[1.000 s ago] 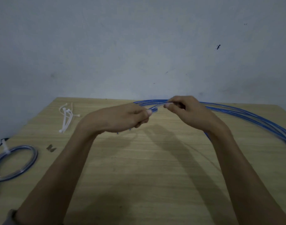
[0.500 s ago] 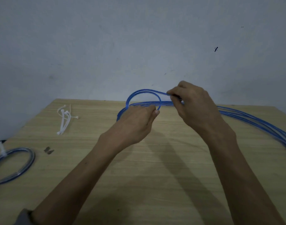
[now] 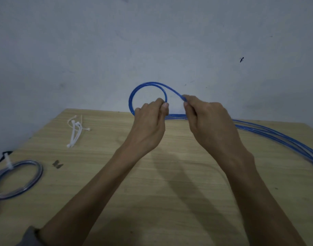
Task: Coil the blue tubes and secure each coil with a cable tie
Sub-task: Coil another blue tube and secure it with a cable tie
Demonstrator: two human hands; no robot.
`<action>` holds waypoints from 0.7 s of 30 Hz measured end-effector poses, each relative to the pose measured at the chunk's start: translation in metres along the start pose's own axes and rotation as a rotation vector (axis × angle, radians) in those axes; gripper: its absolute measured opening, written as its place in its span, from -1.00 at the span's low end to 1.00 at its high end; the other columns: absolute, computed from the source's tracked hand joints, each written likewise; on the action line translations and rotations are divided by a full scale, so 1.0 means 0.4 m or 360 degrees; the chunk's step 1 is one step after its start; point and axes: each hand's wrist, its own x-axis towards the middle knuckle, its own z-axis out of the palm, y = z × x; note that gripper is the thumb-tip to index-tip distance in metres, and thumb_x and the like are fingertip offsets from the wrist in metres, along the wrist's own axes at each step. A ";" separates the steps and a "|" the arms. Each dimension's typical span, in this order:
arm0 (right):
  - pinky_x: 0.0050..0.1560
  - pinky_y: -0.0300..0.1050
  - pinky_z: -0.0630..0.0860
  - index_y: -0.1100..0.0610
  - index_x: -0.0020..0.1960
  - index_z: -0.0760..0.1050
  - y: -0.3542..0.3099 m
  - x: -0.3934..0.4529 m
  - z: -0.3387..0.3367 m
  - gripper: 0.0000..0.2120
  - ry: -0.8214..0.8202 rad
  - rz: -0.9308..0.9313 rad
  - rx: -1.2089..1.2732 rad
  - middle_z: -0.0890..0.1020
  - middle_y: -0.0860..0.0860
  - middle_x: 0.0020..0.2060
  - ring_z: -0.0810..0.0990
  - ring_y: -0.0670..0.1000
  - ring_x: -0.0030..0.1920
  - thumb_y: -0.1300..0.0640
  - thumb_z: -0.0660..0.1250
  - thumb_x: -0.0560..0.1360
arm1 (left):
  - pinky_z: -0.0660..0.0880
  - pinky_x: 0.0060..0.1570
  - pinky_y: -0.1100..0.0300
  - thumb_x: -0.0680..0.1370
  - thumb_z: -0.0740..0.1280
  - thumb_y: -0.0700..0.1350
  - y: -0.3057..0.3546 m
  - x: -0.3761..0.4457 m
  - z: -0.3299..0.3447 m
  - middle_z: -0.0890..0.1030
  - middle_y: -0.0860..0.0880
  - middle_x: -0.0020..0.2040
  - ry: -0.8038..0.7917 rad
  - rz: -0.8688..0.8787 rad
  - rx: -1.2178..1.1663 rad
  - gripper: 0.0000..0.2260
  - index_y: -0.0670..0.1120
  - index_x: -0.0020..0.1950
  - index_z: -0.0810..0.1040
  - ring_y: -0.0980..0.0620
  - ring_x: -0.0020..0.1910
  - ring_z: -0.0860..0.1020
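A thin blue tube (image 3: 134, 93) stands up in a round loop above the far edge of the wooden table (image 3: 170, 183). My left hand (image 3: 150, 125) pinches the loop where its end crosses. My right hand (image 3: 207, 121) pinches the same tube a little to the right, where it slopes down from the loop. Several more blue tube strands (image 3: 276, 135) trail from behind my hands across the table to the right edge. A bunch of white cable ties (image 3: 75, 132) lies at the far left.
A finished blue coil (image 3: 19, 180) held by a white tie lies at the table's left edge, partly over it. A small dark scrap (image 3: 57, 164) lies beside it. A grey wall stands right behind the table.
Both hands have lifted and the flat tube has been bent into an upright loop, which has grown rounder and taller over the last half second.
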 end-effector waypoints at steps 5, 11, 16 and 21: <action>-0.32 0.04 0.49 0.14 0.33 0.50 0.004 0.000 -0.009 -0.71 0.0134 0.0035 -0.0170 0.41 -0.02 -0.38 0.51 0.22 -0.36 0.10 0.14 0.69 | 0.34 0.07 -0.05 0.70 -0.08 0.06 0.007 -0.005 0.013 0.50 0.00 -0.28 -0.0037 0.0045 0.0050 -0.60 -0.10 -0.15 0.40 -0.06 -0.22 0.46; -0.41 -0.01 0.46 0.20 0.28 0.53 -0.022 -0.006 -0.007 -0.76 0.0153 -0.0037 -0.0178 0.42 0.01 -0.42 0.49 0.20 -0.44 0.15 0.21 0.67 | 0.30 0.00 0.04 0.74 -0.03 0.00 0.001 -0.002 -0.010 0.40 0.07 -0.32 -0.0093 0.0002 -0.0007 -0.63 -0.14 -0.12 0.40 0.01 -0.26 0.40; -0.38 -0.05 0.37 0.17 0.35 0.49 -0.046 -0.015 0.004 -0.72 0.0018 -0.0061 -0.0157 0.60 0.12 -0.32 0.54 0.23 -0.37 0.13 0.18 0.69 | 0.28 -0.04 0.10 0.73 -0.03 0.05 0.007 0.000 -0.028 0.40 0.07 -0.29 -0.0163 -0.0112 -0.0236 -0.63 -0.10 -0.13 0.38 0.11 -0.29 0.36; -0.28 -0.02 0.32 0.12 0.63 -0.01 -0.086 -0.033 0.013 -0.46 -0.0302 -0.0049 -0.0217 0.57 0.05 -0.01 0.53 0.14 -0.18 0.20 0.04 0.69 | 0.39 0.01 0.28 0.72 0.00 0.10 0.033 -0.002 -0.034 0.58 0.05 -0.10 -0.0094 -0.0367 -0.0625 -0.64 0.01 -0.08 0.48 0.13 -0.06 0.54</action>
